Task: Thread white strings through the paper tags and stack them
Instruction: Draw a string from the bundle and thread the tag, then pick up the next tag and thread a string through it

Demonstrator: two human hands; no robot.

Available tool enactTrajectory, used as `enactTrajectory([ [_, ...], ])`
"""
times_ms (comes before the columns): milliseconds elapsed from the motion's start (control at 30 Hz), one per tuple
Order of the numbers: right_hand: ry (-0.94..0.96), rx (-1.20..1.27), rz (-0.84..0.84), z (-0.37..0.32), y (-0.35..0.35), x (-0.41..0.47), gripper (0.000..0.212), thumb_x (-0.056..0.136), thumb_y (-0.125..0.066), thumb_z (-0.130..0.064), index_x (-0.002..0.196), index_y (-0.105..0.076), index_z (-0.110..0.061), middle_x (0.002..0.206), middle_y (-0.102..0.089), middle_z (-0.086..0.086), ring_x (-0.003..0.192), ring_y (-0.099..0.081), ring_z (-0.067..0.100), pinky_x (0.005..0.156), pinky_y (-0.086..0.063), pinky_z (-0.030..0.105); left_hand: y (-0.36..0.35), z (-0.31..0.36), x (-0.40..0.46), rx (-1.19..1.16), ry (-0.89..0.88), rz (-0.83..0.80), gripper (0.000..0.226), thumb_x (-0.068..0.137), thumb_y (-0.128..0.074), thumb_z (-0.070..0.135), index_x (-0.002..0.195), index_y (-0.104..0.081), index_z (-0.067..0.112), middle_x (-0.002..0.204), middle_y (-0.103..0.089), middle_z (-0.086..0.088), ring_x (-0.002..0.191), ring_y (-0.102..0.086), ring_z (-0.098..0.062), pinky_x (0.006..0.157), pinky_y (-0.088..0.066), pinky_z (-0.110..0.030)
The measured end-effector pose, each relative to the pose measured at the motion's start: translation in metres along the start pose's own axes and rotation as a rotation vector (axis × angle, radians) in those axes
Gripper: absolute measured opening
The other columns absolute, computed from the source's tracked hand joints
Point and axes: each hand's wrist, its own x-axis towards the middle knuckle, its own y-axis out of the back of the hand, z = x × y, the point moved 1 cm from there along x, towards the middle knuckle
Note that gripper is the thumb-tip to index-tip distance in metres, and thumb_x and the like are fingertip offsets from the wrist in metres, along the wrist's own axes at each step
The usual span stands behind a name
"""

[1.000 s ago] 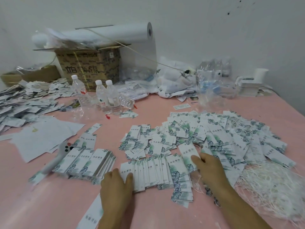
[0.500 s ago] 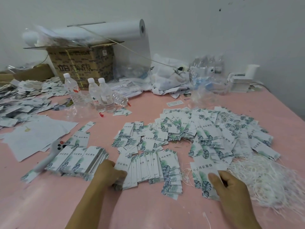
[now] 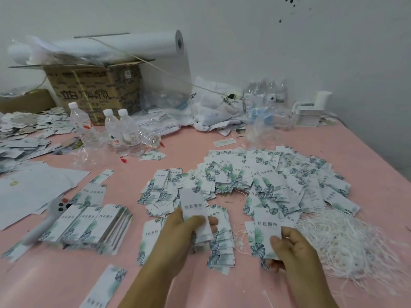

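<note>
While both hands are busy with tags, no string is between the fingers yet, so this looks like the gathering step that comes before threading. A small bundle of tags [image 3: 195, 215] is held upright and clear of the table, the left hand [image 3: 189, 236] curled round its lower end. Beside it the right hand [image 3: 291, 247] pinches a single tag [image 3: 265, 232] by its leaf-printed end, thumb on top. Under the left hand lies a fanned row of tags [image 3: 220, 243]; to the far left a neater stack [image 3: 93, 225] rests beside a white handled tool [image 3: 47, 216]. Loose tags [image 3: 278, 178] are heaped behind, and the white strings [image 3: 347, 238] lie tangled just right of the right hand (well within reach). Next, I judge, one strand must be teased free and the tag's hole found, which blur hides.
</note>
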Motion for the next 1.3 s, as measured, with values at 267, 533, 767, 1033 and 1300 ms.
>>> enactTrajectory([
  [267,0.003,-0.061,-0.091,-0.001,0.006,-0.001,0.008,0.092,-0.061,-0.006,0.09,-0.069,-0.009,0.058,-0.066,0.019,0.042,-0.055,0.023,0.042,-0.046,0.028,-0.094,-0.058,0.005,-0.181,0.014,-0.153,0.031,0.088,-0.069,0.033,0.112,-0.072,0.013,0.109,-0.073,-0.021,0.101,-0.069,-0.041,0.09,-0.054,-0.057],
  [533,0.059,-0.211,0.01,-0.001,0.018,0.004,0.016,0.092,-0.06,-0.031,0.077,-0.065,-0.029,0.057,-0.062,0.002,0.044,-0.049,0.011,0.045,-0.04,0.025,-0.076,-0.068,0.012,-0.21,-0.017,-0.166,0.05,0.069,-0.09,0.02,0.112,-0.07,0.003,0.104,-0.074,-0.023,0.094,-0.072,-0.041,0.076,-0.061,-0.047],
  [767,0.143,-0.667,0.127,-0.004,0.059,0.017,0.013,0.086,-0.067,-0.026,0.088,-0.066,-0.039,0.082,-0.063,-0.017,0.066,-0.059,0.004,0.059,-0.051,0.027,-0.069,-0.066,0.015,-0.312,-0.034,-0.102,0.039,0.078,-0.076,0.015,0.115,-0.067,0.01,0.106,-0.075,-0.019,0.095,-0.073,-0.037,0.072,-0.061,-0.039],
  [1033,0.268,-1.036,-0.035,0.006,0.032,0.017,0.022,0.08,-0.063,-0.054,0.098,-0.06,-0.043,0.089,-0.053,-0.019,0.084,-0.053,-0.003,0.066,-0.041,0.014,-0.067,-0.082,0.025,-0.408,-0.041,-0.04,0.043,0.084,-0.075,0.025,0.124,-0.066,0.015,0.126,-0.067,-0.019,0.118,-0.062,-0.04,0.102,-0.044,-0.061],
  [1300,0.337,-1.191,-0.068,0.018,0.003,0.025,0.016,0.095,-0.048,-0.048,0.098,-0.054,-0.034,0.095,-0.048,-0.015,0.089,-0.045,0.006,0.073,-0.038,0.022,-0.073,-0.074,0.021,-0.39,-0.027,-0.019,0.03,0.085,-0.066,0.022,0.114,-0.073,0.014,0.118,-0.071,-0.019,0.111,-0.066,-0.039,0.098,-0.049,-0.058],
])
